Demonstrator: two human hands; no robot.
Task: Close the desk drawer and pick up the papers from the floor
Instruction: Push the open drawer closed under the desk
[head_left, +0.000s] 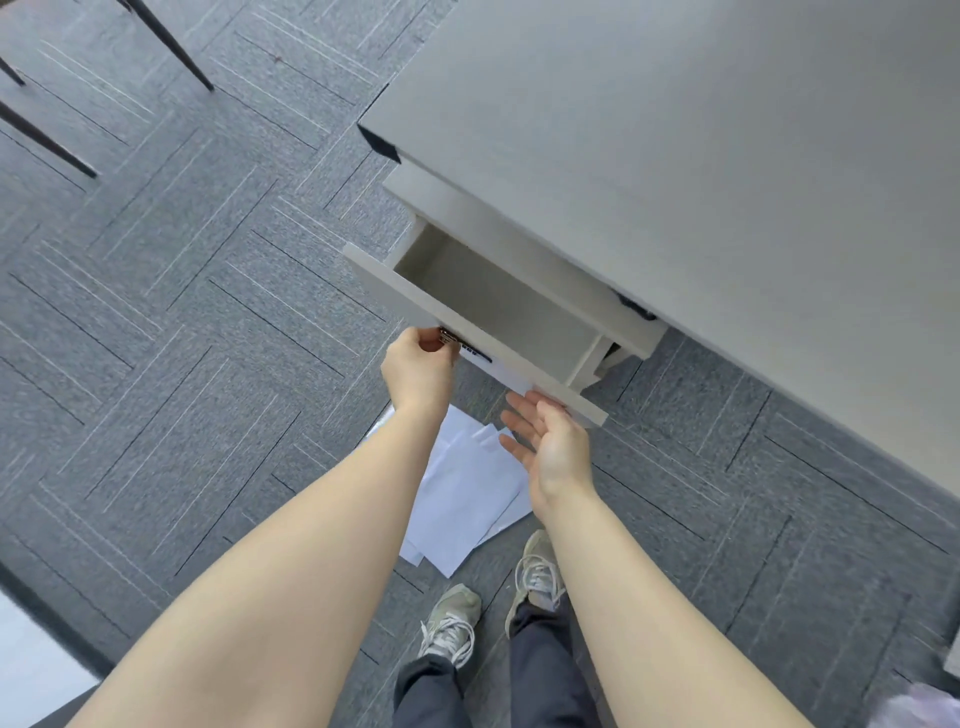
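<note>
A pale grey desk drawer (498, 306) stands pulled out and looks empty inside. My left hand (421, 366) pinches a small metal key or knob at the drawer's front panel (410, 299). Beside the panel's near end, my right hand (550, 447) is open with the palm up and the fingers spread, holding nothing. Several white papers (467, 493) lie overlapping on the carpet below both hands, partly hidden by my arms. One more sheet (498, 371) with dark print shows just under the drawer front.
The grey desk top (701, 145) fills the upper right. Black chair legs (171, 47) stand at the upper left on the grey carpet tiles (182, 312). My two shoes (493, 608) are planted just behind the papers.
</note>
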